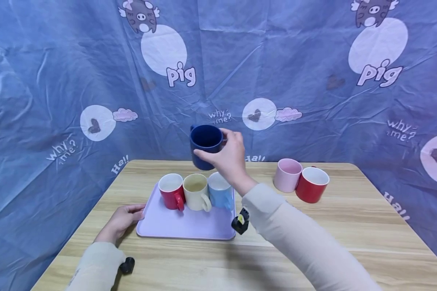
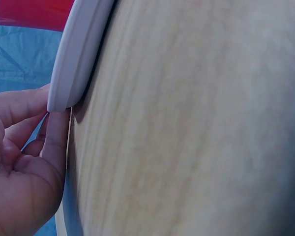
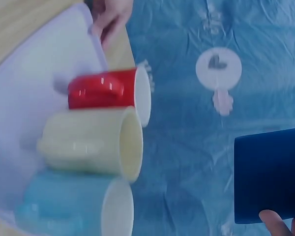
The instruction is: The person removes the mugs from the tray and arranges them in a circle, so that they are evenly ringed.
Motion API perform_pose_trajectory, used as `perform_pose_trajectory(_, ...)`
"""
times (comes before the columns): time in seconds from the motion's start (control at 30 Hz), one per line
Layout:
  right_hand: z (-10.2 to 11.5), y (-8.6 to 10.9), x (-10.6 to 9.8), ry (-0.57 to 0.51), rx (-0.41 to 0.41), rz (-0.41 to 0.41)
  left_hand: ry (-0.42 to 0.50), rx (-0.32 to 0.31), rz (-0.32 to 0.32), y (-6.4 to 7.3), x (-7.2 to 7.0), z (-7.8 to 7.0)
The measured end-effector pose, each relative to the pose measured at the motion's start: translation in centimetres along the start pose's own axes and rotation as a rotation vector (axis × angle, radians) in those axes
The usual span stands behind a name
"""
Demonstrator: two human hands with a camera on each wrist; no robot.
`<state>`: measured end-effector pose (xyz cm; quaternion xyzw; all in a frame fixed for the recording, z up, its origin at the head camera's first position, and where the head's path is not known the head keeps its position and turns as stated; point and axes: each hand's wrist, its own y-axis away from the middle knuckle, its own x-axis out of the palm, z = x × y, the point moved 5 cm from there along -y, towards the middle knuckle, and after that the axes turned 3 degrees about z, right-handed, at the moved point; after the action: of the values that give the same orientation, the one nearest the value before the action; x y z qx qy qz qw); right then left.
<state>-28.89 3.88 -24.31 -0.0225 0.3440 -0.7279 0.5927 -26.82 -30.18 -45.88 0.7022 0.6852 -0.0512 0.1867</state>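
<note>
My right hand (image 1: 231,155) grips a dark blue mug (image 1: 205,141) by its side, thumb on the near wall and fingers behind. The mug is upright, in the air above the back of a lilac tray (image 1: 185,226); the right wrist view shows part of its dark blue wall (image 3: 268,172). On the tray, a red mug (image 1: 170,194), a cream mug (image 1: 195,194) and a light blue mug (image 1: 218,190) stand side by side along the back. Down at the tray's left edge, my left hand (image 1: 121,220) pinches the rim (image 2: 64,83).
Right of the tray, a pink mug (image 1: 287,176) and a second red mug (image 1: 312,185) stand close together on the wooden table (image 1: 349,242). A blue printed cloth (image 1: 295,72) hangs behind the table.
</note>
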Motion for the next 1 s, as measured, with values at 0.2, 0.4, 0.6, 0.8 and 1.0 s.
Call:
perform_pose_trajectory(0.2, -2.0, -0.8, -2.8, 0.065, 0.01, -0.048, 0.013, 0.021, 0.013, 0.2, 0.0, 0.0)
perform_pose_trajectory(0.4, -4.5, -0.9, -5.3, 0.103, 0.037, -0.082, 0.044, 0.039, 0.032, 0.3, 0.1, 0.0)
perform_pose_trajectory(0.6, -7.0, -0.7, -7.3, 0.134, 0.048, -0.107, 0.043, 0.027, 0.025, 0.1, 0.0, 0.1)
perform_pose_trajectory(0.8, -9.4, -0.1, -8.5, 0.152, 0.073, -0.118, 0.041, 0.022, 0.023, -0.1, -0.1, 0.3)
perform_pose_trajectory(1.0, -12.1, 1.2, -9.1, 0.209, 0.168, -0.114, 0.046, 0.031, 0.03, -0.1, 0.0, 0.3)
